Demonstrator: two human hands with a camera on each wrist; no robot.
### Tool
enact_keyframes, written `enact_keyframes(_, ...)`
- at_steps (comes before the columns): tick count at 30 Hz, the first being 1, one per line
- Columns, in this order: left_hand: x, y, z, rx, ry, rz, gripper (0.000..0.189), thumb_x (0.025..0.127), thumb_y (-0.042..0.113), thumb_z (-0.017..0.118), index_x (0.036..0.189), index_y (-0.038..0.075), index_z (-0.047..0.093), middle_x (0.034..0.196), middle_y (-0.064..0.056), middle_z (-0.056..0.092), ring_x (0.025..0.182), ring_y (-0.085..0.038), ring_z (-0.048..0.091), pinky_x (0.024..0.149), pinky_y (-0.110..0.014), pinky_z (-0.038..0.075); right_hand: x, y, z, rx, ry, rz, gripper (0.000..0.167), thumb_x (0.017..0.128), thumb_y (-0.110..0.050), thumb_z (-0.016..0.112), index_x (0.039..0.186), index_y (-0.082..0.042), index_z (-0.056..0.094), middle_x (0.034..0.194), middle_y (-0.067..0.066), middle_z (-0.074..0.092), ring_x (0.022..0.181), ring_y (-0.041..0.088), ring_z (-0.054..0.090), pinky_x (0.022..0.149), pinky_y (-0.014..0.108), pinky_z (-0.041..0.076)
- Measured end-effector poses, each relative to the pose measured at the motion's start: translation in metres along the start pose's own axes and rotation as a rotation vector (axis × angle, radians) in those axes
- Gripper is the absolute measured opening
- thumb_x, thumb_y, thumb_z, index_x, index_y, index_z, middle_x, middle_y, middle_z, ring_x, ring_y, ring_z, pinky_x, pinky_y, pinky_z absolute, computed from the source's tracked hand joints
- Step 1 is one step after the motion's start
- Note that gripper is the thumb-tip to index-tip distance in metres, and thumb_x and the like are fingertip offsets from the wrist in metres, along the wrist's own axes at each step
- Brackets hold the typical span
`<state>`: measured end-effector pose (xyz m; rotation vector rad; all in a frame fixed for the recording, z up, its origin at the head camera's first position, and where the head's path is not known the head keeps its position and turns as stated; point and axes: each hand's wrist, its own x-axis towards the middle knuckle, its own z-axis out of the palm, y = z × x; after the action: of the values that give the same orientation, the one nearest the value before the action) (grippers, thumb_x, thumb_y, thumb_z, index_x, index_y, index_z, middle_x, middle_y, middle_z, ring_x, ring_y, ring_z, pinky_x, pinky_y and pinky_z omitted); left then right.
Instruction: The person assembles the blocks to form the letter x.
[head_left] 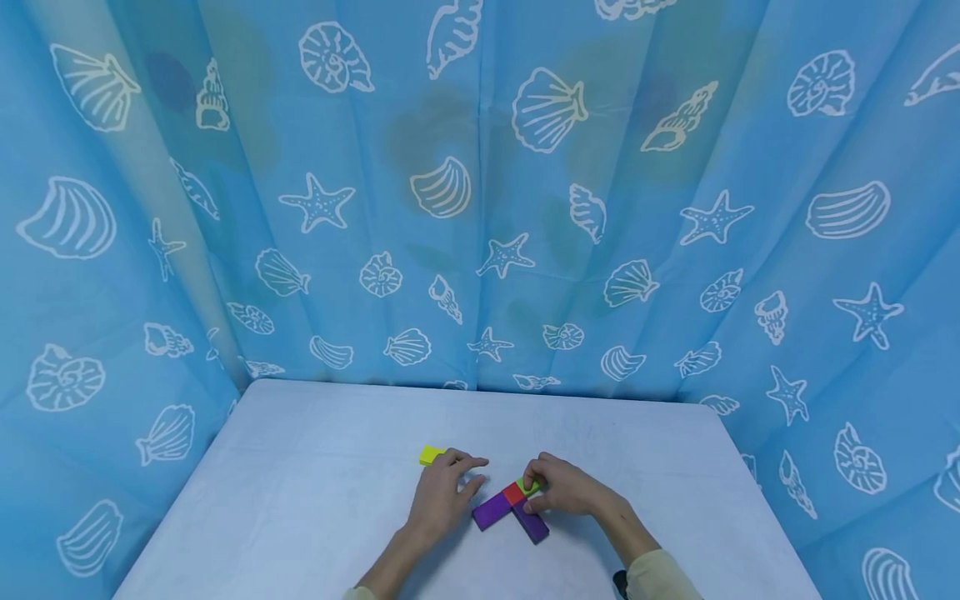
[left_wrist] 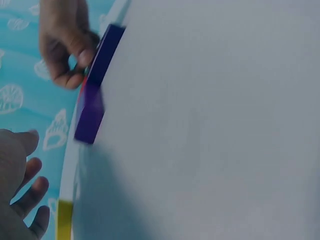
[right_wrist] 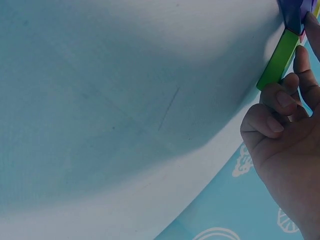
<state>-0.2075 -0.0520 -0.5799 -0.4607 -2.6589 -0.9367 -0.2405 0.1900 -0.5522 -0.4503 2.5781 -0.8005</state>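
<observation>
Two purple blocks, a red block (head_left: 514, 493) and a green block (head_left: 524, 483) lie joined edge to edge on the white table. One purple block (head_left: 491, 511) points toward the left hand, the other (head_left: 531, 523) toward the near side. My right hand (head_left: 564, 486) pinches the green block, index finger at its far side and thumb down by the purple one. In the right wrist view the green block (right_wrist: 279, 60) shows beside curled fingers. My left hand (head_left: 441, 497) is held with fingers spread, nothing in them, left of the joined blocks. Just behind it lies a yellow block (head_left: 431, 455), partly hidden.
The white table (head_left: 315, 467) extends around the blocks, its far edge close to a blue curtain (head_left: 480, 208) printed with white shells and starfish. The curtain also runs along the left and right sides.
</observation>
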Motion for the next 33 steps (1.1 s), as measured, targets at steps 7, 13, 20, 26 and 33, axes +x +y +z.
enact_keyframes(7,0.009,-0.022,-0.016,0.045,0.039,-0.085,0.031,0.086,0.028,0.081,0.116,0.026,0.075,0.111,0.003,0.066,0.102,-0.018,0.056,0.087,-0.043,0.047,0.000,0.000,0.000,0.007,-0.003,-0.004,0.027,0.079,-0.025,0.086,0.093,-0.021,0.063,0.095,-0.003,0.053,0.091,0.016,0.050,0.080,0.036,0.045)
enact_keyframes(13,0.011,-0.039,-0.024,0.093,0.015,-0.143,0.044,0.078,0.024,0.088,0.120,0.025,0.074,0.118,-0.003,0.064,0.109,-0.024,0.055,0.091,-0.046,0.047,-0.001,0.001,0.001,-0.004,0.005,-0.012,0.028,0.079,-0.026,0.086,0.093,-0.021,0.062,0.094,-0.004,0.053,0.090,0.016,0.050,0.079,0.035,0.045)
enact_keyframes(20,0.012,-0.046,-0.028,0.096,-0.034,-0.201,0.049,0.079,0.014,0.086,0.125,0.021,0.072,0.125,-0.008,0.061,0.113,-0.029,0.054,0.094,-0.047,0.049,0.000,0.002,0.001,0.000,-0.003,-0.007,0.028,0.079,-0.026,0.086,0.093,-0.021,0.063,0.095,-0.003,0.053,0.091,0.016,0.051,0.081,0.037,0.045)
enact_keyframes(26,0.013,-0.052,-0.027,0.035,-0.075,-0.249,0.047,0.083,0.007,0.082,0.127,0.017,0.070,0.127,-0.010,0.058,0.116,-0.029,0.054,0.099,-0.044,0.049,0.000,0.001,0.001,0.008,-0.007,0.003,0.028,0.079,-0.026,0.086,0.094,-0.021,0.063,0.095,-0.003,0.053,0.092,0.017,0.051,0.081,0.037,0.045)
enact_keyframes(33,0.016,-0.055,-0.027,0.028,-0.084,-0.247,0.040,0.086,0.005,0.078,0.125,0.013,0.071,0.125,-0.010,0.060,0.114,-0.028,0.056,0.099,-0.045,0.049,-0.001,0.000,0.001,0.007,0.001,0.002,0.028,0.079,-0.026,0.086,0.094,-0.021,0.062,0.095,-0.002,0.053,0.092,0.017,0.051,0.080,0.037,0.045)
